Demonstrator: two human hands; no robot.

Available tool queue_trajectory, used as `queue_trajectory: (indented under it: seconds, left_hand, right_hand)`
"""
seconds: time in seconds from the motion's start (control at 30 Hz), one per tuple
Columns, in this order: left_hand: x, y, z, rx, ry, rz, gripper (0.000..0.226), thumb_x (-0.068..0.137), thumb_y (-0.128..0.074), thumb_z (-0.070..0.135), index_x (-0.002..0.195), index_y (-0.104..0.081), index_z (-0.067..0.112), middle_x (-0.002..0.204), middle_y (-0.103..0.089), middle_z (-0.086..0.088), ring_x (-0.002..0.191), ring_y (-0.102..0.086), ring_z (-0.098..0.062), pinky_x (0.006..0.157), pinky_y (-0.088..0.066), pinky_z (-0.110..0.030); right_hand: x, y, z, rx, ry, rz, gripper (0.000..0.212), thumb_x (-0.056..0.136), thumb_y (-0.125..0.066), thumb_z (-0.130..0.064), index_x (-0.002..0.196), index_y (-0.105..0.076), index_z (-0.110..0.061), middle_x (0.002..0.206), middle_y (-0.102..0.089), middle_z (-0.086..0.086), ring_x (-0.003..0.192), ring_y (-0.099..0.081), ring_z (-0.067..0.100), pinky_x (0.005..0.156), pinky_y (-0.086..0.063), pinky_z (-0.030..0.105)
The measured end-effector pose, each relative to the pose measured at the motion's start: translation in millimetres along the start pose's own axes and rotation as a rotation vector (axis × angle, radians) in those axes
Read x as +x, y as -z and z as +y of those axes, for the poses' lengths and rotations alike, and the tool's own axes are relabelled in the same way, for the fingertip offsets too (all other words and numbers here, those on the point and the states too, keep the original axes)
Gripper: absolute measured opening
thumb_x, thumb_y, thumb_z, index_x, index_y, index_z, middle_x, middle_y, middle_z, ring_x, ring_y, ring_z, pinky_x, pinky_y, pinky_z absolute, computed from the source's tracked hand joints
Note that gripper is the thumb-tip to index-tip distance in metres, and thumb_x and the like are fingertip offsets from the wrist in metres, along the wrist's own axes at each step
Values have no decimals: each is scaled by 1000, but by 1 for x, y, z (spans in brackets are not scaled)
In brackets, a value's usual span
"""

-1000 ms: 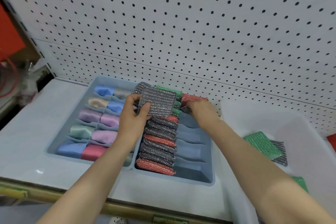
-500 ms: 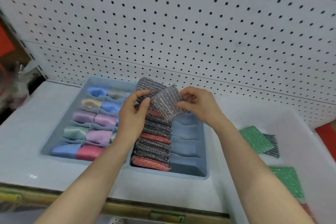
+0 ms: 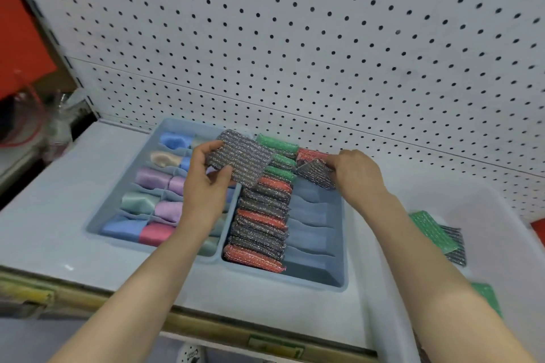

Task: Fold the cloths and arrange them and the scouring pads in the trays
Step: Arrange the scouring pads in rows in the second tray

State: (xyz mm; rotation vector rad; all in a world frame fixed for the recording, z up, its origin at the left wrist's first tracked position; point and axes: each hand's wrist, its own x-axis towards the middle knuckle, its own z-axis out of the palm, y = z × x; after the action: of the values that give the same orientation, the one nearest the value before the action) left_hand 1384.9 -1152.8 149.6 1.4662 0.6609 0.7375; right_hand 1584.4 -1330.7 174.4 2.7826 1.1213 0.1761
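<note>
The left grip pinches a square grey metallic scouring pad over the blue divided tray, seemingly in reserve; the right grip holds a second grey pad at its far-right slot, to seat it.

Arms extended; left hand pinches grey pad; right hand seemingly grips second pad.

Your left hand pinches a grey scouring pad between thumb and fingers, over the row of pads in the blue tray. Your right hand grips a second grey pad, jutting left from its fingertips.
</note>
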Motion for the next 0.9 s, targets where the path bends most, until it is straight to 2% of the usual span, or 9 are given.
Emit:
queue_trajectory:
  seconds: [0.2, 0.27, 0.33, 0.43, 0.53, 0.6, 0.67, 0.77, 0.9]
  left_hand:
    - [-1, -4, 0, 34, 18, -11, 42, 93, -56, -2, 124, -50, 25, 122, -58, 6, 97, -67, -24, 92, -54, -51]
    - [-2, -6, 0, 28, 23, -35, 43, 93, -57, -1, 123, -50, 28, 118, -61, 9, 94, -66, -17, 92, -55, -48]
    - [-2, -7, 1, 31, 20, -63, 44, 92, -59, 0, 123, -50, 29, 116, -63, 6, 94, -67, -13, 92, -55, -47]
    - [-1, -12, -1, 19, 20, -124, 47, 90, -60, -3, 120, -49, 31, 113, -65, 5, 92, -68, -8, 93, -54, -50]
    - [-2, -24, -4, 17, 11, -230, 50, 89, -63, 0, 117, -50, 39, 121, -64, 2, 98, -69, -15, 92, -53, -55]
    - [-4, -35, -4, 63, -6, -309, 51, 88, -65, 6, 122, -47, 39, 119, -65, 3, 100, -69, -16, 93, -53, -52]
    - [-5, -45, -3, 218, -57, -380, 55, 90, -65, 9, 134, -40, 31, 118, -65, 4, 102, -66, -10, 97, -51, -43]
    - [-1, -49, -9, 690, -317, -489, 62, 92, -64, 20, 147, -35, 22, 138, -54, -1, 126, -51, -17, 109, -39, -38]
    - [4, -45, -34, 1145, -570, -597, 50, 97, -48, 39, 141, -50, 15, 150, -44, -11, 140, -38, -34, 116, -25, -49]
  right_hand:
    - [5, -9, -32, -127, 65, -186, 32, 81, -56, 9, 106, -67, -8, 107, -65, 10, 106, -57, 28, 70, -44, 33]
    - [7, -14, -29, -61, 29, -171, 31, 81, -57, 8, 105, -67, -9, 108, -66, 11, 104, -59, 29, 73, -45, 33]
    - [8, -14, -20, 106, -32, -109, 29, 84, -61, -2, 110, -67, -14, 108, -69, 9, 100, -62, 29, 76, -47, 32]
    - [2, 6, -20, 666, -115, 24, 23, 93, -63, -34, 113, -67, -24, 99, -70, -6, 92, -64, 16, 81, -49, 29]
    - [-7, 29, -31, 1101, -26, -139, 29, 90, -67, -39, 116, -68, -27, 104, -70, -13, 98, -64, 5, 89, -48, 20]
    - [-11, 30, -30, 1093, 26, -255, 34, 84, -76, -31, 116, -68, -23, 104, -71, -7, 96, -66, 10, 93, -52, 29]
    - [-15, 28, -19, 1030, -48, -151, 26, 81, -79, -27, 104, -69, -23, 93, -72, -2, 89, -68, 20, 88, -54, 42]
    - [-23, 24, 9, 855, -237, 82, 19, 83, -74, -26, 99, -64, -23, 83, -65, -3, 83, -65, 27, 78, -52, 38]
    - [-33, 9, 17, 675, -207, -31, 29, 80, -74, -27, 107, -66, -25, 96, -72, 2, 89, -67, 27, 78, -50, 32]
